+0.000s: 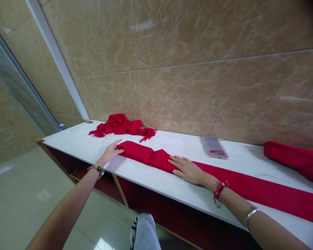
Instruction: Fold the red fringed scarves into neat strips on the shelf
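A long red scarf (250, 184) lies in a folded strip along the white bench top, running from the middle out past the right edge. At its left end my left hand (111, 152) pinches the folded edge between thumb and fingers. My right hand (189, 170) rests flat on the strip with its fingers spread, just right of a raised crease. Behind the left end sits a second red scarf (120, 125), bunched up with its fringes showing. The far right end of the long strip is outside the view.
A phone-like flat object (215, 147), blurred out, lies near the wall. More folded red cloth (289, 156) is at the right. Open dark compartments (146, 194) run under the white bench top (75, 139). A tiled wall (211, 93) stands behind.
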A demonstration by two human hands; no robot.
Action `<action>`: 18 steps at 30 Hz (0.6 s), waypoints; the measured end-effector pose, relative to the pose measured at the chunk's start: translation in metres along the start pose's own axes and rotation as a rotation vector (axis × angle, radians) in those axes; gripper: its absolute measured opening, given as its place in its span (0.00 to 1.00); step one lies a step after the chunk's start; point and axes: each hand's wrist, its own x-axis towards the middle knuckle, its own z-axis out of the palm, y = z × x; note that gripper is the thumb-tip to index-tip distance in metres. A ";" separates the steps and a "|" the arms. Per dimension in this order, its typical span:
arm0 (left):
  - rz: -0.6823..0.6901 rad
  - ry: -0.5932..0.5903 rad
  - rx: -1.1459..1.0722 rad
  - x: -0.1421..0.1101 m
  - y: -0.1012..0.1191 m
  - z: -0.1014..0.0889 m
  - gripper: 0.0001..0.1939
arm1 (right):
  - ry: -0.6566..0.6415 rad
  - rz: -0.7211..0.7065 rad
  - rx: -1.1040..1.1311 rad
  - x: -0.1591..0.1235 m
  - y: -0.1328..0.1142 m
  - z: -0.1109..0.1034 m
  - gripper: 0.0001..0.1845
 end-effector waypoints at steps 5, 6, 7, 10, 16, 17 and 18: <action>0.026 0.049 0.025 0.007 -0.001 -0.013 0.39 | 0.003 -0.017 -0.009 -0.001 0.001 0.002 0.32; 0.045 0.075 0.076 0.008 -0.001 -0.020 0.38 | 0.003 -0.027 -0.007 -0.002 0.001 0.002 0.31; 0.062 0.103 0.141 0.008 -0.001 -0.028 0.37 | 0.000 -0.040 -0.006 -0.004 0.001 0.002 0.31; 0.094 0.150 0.377 0.004 0.002 -0.056 0.32 | 0.000 -0.067 0.002 -0.014 0.002 0.000 0.30; 0.133 0.280 0.738 -0.007 0.009 -0.071 0.21 | 0.008 -0.088 0.037 -0.028 0.004 -0.003 0.29; 0.046 0.286 0.691 -0.007 0.007 -0.065 0.21 | 0.004 -0.086 0.041 -0.028 0.004 -0.004 0.29; -0.062 0.264 0.611 -0.008 0.004 -0.058 0.22 | 0.001 -0.082 0.046 -0.028 0.004 -0.004 0.29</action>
